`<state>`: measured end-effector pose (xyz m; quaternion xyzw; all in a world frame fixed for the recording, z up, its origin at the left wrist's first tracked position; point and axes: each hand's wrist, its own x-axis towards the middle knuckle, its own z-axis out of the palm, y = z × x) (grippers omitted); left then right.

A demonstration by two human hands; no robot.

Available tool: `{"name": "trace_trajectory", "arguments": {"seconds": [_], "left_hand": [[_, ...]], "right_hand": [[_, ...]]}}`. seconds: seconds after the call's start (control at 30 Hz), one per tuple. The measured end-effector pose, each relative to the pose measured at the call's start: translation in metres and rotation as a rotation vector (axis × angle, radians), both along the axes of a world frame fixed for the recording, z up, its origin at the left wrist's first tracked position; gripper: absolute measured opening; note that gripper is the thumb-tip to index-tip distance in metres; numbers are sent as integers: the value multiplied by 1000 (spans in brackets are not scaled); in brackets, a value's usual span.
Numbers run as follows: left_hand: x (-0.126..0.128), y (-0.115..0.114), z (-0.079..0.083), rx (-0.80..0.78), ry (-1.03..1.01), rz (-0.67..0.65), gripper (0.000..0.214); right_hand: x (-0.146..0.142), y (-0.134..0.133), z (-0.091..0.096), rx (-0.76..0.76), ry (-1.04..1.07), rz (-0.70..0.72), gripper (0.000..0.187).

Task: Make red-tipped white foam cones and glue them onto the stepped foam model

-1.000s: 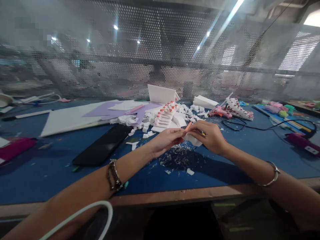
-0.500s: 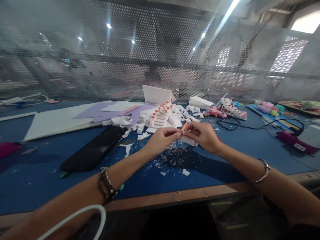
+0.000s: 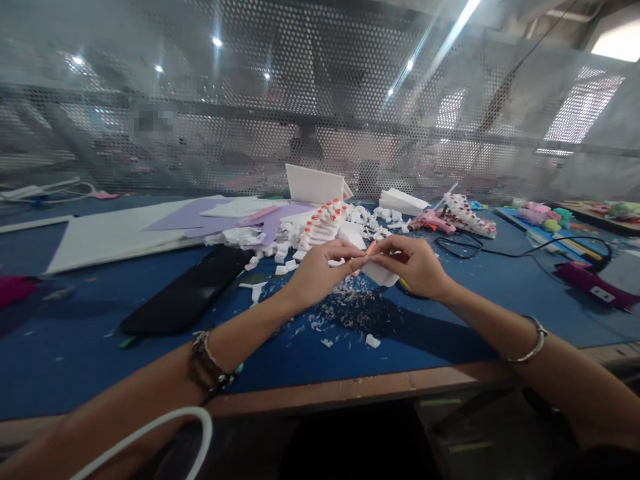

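Note:
My left hand and my right hand meet fingertip to fingertip above the blue table. My right hand is closed on a small white foam piece, which hangs below its fingers. In a pinch at the piece's left end, my left fingertips hide whatever lies between them. Something orange shows just behind the touching fingertips. Under the hands lie fine white shavings. Beyond them stands a white stepped foam piece topped with red bits.
A dark phone-like slab lies left, before white and purple sheets. White scraps are heaped at the centre back. A pink glue gun with a black cable lies right of them, and a purple case at far right.
My left fingers have shifted their pinch, and the white piece has tilted slightly. A yellow and black thing now shows under my right hand. The view has shifted a little.

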<state>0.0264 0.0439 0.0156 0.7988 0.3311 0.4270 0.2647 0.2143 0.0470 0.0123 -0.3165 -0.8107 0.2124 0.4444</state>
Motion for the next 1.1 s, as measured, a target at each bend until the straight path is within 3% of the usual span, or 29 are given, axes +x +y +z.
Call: {"name": "trace_trajectory", "arguments": {"seconds": [0.2,0.43,0.57,0.8,0.93,1.1], "left_hand": [[-1,0,5,-192,-69,-65,20],[-3,3,3,-206,-73,-116,20],[-2,4,2,-265,-132,-93,19],[7,-2,-5,-498,-440,-155,19],[14,-6,-10,-628,-569,-119,17],[20,-14,-10,-632,-622,-47,14]], "right_hand": [[-3,-1,3,-170,135,47,17],[-4,1,-1,-379,210,140,19],[-4,3,-4,-391,239,136,20],[-11,-1,-6,-413,387,105,19],[-16,-5,-7,-353,430,55,19],[-18,-9,-7,-250,404,19,17]]}}
